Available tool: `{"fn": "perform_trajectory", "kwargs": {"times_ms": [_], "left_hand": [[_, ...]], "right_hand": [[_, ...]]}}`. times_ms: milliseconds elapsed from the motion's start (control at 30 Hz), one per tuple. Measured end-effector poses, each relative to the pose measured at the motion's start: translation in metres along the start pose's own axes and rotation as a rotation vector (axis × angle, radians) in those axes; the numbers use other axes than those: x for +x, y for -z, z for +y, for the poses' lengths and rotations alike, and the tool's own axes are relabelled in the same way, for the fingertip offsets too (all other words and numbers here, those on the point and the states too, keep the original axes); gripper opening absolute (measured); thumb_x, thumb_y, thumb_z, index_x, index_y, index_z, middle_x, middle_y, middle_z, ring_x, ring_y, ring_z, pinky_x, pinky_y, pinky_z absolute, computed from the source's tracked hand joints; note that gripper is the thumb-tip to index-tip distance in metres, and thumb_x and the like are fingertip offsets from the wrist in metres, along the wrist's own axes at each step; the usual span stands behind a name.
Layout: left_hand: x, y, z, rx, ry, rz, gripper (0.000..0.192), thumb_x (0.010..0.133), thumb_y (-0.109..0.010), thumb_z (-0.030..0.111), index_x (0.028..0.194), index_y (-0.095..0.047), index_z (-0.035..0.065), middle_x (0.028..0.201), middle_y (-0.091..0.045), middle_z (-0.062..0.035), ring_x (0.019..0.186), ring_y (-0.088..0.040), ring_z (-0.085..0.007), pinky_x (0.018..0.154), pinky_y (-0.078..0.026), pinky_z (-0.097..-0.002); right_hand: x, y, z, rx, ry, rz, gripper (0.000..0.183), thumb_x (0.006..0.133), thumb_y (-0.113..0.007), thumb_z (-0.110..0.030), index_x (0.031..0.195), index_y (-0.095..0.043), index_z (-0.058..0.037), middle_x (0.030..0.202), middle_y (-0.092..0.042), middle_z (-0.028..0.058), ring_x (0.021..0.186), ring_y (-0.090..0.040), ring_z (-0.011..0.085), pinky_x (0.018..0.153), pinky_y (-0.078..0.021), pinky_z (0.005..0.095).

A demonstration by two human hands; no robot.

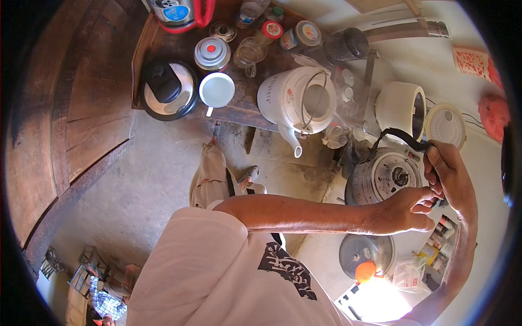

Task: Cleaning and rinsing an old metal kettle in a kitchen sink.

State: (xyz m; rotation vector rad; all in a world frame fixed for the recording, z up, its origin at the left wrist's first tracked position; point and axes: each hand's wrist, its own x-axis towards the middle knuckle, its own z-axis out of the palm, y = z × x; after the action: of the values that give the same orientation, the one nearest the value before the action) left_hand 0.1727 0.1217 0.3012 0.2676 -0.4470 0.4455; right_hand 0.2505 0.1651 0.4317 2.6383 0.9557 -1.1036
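Observation:
A soot-blackened metal kettle (363,187) with its lid (397,173) on stands at the right, partly hidden behind my left forearm. My right hand (450,173) grips the kettle's black bail handle (401,133) near its upper bend. Crossing in front of my body, my left arm brings my left hand (408,208) to the lower end of that handle, where its fingers close around it. A white teapot (277,95) with a wire handle and a long spout stands on the wooden table, left of the kettle.
The wooden table (240,108) bears a white mug (217,90), a thermos (212,53), a lidded black-rimmed pot (185,98) and several jars. Beyond the kettle is a cream rice cooker (397,108). A lidded metal pot (352,254) and an orange object (366,271) sit nearer. Another person (108,299) is behind, lower left.

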Motion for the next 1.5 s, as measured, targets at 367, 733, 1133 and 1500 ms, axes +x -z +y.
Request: {"fn": "perform_trajectory", "kwargs": {"times_ms": [367,733,1133,1500], "left_hand": [[0.0,0.002,0.002,0.004,-0.014,0.011,0.057,0.08,-0.059,0.011,0.129,-0.031,0.0015,0.125,-0.036,-0.0096,0.119,-0.033,-0.0177,0.105,-0.023,-0.0341],[-0.001,0.005,0.003,-0.008,0.017,-0.002,0.058,0.081,-0.06,0.013,0.129,-0.029,-0.0004,0.126,-0.034,-0.0098,0.119,-0.032,-0.0186,0.106,-0.022,-0.0352],[0.0,0.004,0.001,0.003,-0.001,-0.003,0.057,0.081,-0.059,0.012,0.129,-0.031,0.0019,0.126,-0.036,-0.0083,0.119,-0.033,-0.0163,0.105,-0.022,-0.0343],[-0.002,0.003,0.001,-0.005,0.035,0.013,0.057,0.081,-0.06,0.013,0.129,-0.031,0.0027,0.126,-0.036,-0.0081,0.117,-0.034,-0.0156,0.104,-0.023,-0.0332]], "right_hand": [[0.004,0.0,0.003,-0.02,0.005,0.061,0.031,0.091,-0.046,-0.029,0.106,-0.049,-0.0019,0.061,-0.045,-0.0003,0.045,-0.036,0.0056,0.039,-0.0302,0.0211],[0.008,0.004,-0.001,-0.015,0.035,-0.09,0.033,0.091,-0.045,-0.034,0.079,-0.049,-0.0032,0.058,-0.042,-0.0009,0.044,-0.034,0.0052,0.038,-0.0273,0.0208],[0.003,0.0,0.003,-0.006,-0.055,0.062,0.03,0.091,-0.047,-0.029,0.101,-0.051,-0.0016,0.063,-0.046,0.0,0.047,-0.038,0.0059,0.04,-0.0314,0.0209],[0.002,-0.003,0.0,0.028,0.022,0.04,0.028,0.092,-0.044,-0.029,0.081,-0.048,-0.0033,0.056,-0.04,-0.0015,0.044,-0.033,0.0052,0.038,-0.0264,0.0214]]}}
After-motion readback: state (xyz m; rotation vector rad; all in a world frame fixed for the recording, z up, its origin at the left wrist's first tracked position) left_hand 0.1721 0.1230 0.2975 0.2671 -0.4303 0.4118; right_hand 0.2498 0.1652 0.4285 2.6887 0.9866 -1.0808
